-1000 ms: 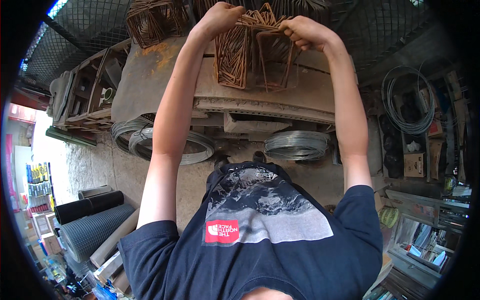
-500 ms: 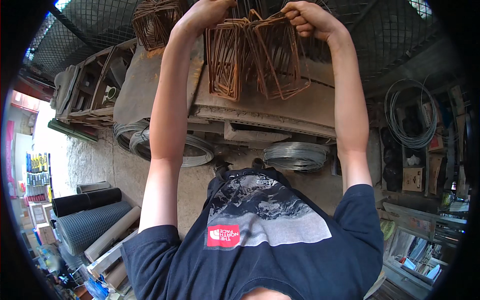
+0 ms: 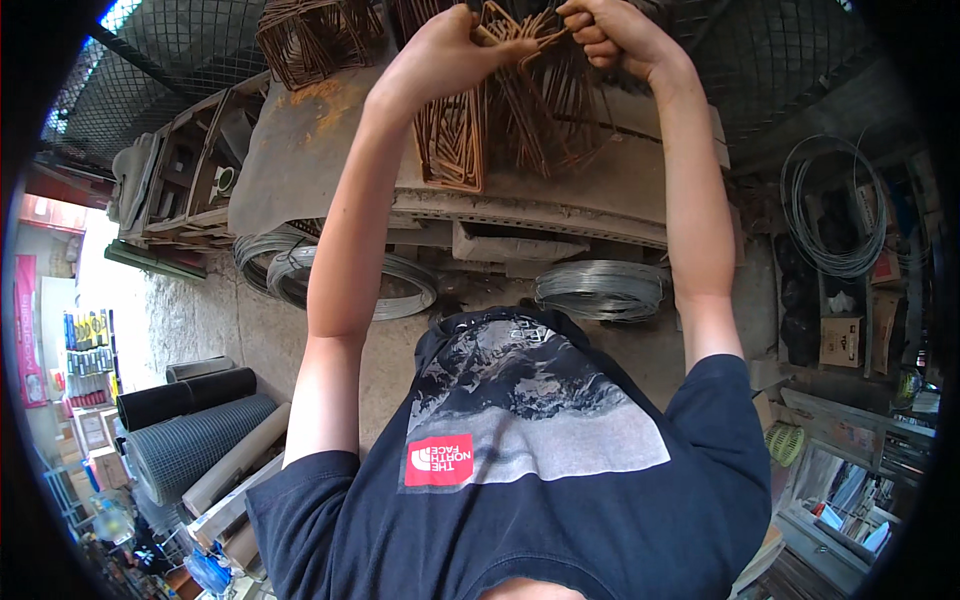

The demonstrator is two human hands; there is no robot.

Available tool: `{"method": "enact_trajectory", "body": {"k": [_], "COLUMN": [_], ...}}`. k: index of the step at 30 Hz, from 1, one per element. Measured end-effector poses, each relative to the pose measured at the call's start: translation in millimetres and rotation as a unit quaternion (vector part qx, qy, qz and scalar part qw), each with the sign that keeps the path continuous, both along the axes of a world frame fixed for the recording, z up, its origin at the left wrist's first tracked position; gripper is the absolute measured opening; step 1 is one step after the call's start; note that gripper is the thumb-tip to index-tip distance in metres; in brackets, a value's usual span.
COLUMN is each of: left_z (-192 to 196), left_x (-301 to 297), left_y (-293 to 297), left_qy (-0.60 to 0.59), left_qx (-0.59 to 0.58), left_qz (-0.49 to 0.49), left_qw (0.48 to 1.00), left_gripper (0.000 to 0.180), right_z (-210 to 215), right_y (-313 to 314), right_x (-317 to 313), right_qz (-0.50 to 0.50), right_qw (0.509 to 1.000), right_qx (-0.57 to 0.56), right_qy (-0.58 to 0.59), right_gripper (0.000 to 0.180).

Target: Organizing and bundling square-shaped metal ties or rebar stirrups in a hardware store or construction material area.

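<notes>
Rusty square rebar stirrups hang in a bundle at the top middle, their lower ends against the worktable. My left hand reaches across the bundle's upper end, its thumb stretched to the right over the rods and the bent fingers behind them, gripping several stirrups. My right hand is closed, with thumb and forefinger pinching the upper right corner of a stirrup. The stirrups between the hands overlap, so single loops are hard to tell apart.
Another stack of rusty stirrups stands at the far left on the worktable. Coils of wire lie below its front edge, and a wire coil hangs at right. Rolls of mesh lie at lower left.
My left hand has moved right across the stirrups' tops, its thumb now over them. The right hand stays closed at nearly the same place. The right-hand stirrups have shifted and blur.
</notes>
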State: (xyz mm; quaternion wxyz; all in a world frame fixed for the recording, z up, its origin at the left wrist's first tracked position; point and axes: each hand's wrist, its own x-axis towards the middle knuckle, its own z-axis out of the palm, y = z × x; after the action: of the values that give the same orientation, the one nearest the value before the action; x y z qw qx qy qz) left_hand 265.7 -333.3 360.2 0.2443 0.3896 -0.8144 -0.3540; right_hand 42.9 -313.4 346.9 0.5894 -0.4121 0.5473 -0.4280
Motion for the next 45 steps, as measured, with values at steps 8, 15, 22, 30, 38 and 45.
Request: {"method": "enact_trajectory", "body": {"k": [8,15,22,30,38,45], "left_z": [-26.2,-45.3,-46.9,-56.5,-54.5,-54.8], "left_x": [-13.6,-20.1,-25.7,-31.6,-17.3,-22.4], "left_y": [26.5,17.4,20.4,-1.5,-1.4,-2.7], "left_qy": [-0.030,-0.092,-0.052,0.007,0.083,0.074], "left_qx": [-0.192,-0.219,-0.210,-0.195,-0.164,-0.174], "left_qz": [0.141,0.141,0.153,0.162,0.107,0.089], "left_qw": [0.971,0.961,0.964,0.967,0.977,0.978], "left_gripper": [0.034,0.041,0.040,0.025,0.022,0.029], "right_z": [-3.6,-9.6,-18.4,-17.1,-13.6,-34.5], "right_y": [-0.5,4.8,6.4,4.9,17.2,34.4], "right_x": [8.9,21.0,20.5,41.8,52.7,53.5], "right_qz": [0.018,0.035,0.072,0.131,0.087,0.109], "right_qw": [1.000,0.998,0.996,0.987,0.971,0.892], "right_qx": [-0.009,-0.045,-0.048,-0.068,-0.104,-0.146], "right_qy": [-0.011,-0.004,-0.031,0.068,0.195,0.414], "right_gripper": [0.034,0.025,0.023,0.030,0.049,0.063]}}
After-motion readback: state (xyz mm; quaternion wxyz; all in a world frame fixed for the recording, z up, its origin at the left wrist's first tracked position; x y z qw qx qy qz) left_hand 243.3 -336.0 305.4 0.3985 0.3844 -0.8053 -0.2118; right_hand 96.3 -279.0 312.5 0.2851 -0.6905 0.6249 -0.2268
